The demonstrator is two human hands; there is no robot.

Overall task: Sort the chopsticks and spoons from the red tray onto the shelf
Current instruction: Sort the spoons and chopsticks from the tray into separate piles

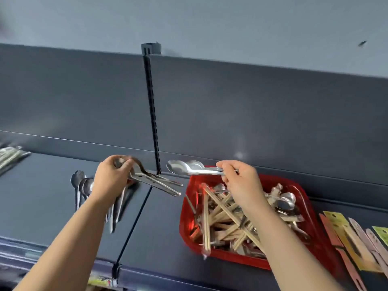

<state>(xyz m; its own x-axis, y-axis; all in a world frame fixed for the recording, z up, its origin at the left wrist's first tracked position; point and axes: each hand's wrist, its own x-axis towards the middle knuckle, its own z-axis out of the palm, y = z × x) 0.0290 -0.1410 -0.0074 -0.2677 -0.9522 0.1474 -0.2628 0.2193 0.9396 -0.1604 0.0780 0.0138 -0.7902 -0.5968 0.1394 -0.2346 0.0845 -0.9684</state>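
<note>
A red tray (298, 186) on the dark shelf (159, 227) holds several wooden chopsticks (222, 215) and metal spoons (285, 201) in a jumble. My right hand (241, 181) pinches a small bunch of spoons (186, 168) by their handles, bowls pointing left, above the tray's far left corner. My left hand (111, 177) grips another bunch of spoons (159, 182) by the bowls, handles pointing right, just above the shelf. Under my left wrist several sorted spoons (80, 185) lie on the shelf.
An upright slotted post (152, 110) and a thin divider (134, 223) split the shelf between my hands. Packaged chopsticks (346, 238) lie in a row right of the tray. More wrapped utensils (10, 156) sit at the far left. The shelf's back wall rises behind.
</note>
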